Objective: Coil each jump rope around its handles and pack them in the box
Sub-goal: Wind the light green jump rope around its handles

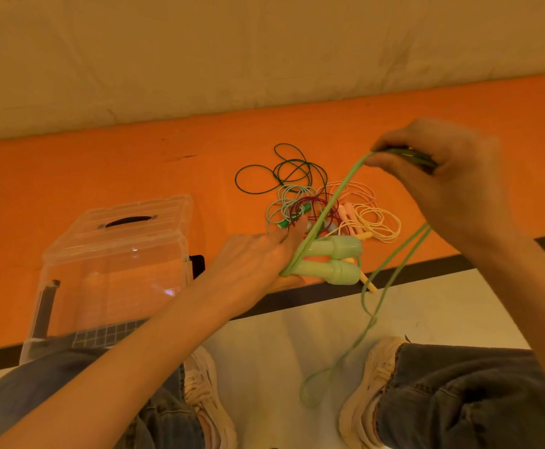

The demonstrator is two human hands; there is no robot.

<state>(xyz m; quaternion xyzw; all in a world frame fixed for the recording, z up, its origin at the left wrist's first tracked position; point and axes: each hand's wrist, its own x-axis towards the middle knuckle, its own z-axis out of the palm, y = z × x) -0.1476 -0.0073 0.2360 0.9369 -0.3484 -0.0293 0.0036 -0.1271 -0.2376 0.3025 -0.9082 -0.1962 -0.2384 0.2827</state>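
My left hand (258,264) grips the two light green handles (332,259) of a jump rope, held side by side over the front edge of the orange surface. My right hand (442,176) is raised to the right and pinches the light green rope (335,199), which runs taut from the handles up to it. The rest of that rope (371,322) hangs down in a loop between my feet. A tangled pile of other jump ropes (313,196), dark green, red, pale and cream, lies behind the handles. The clear plastic box (115,254) stands at the left with its lid on.
The orange surface (102,176) ends in a dark front edge (329,293). A wall rises behind it. Below are my knees in jeans and white shoes (206,393) on a pale floor.
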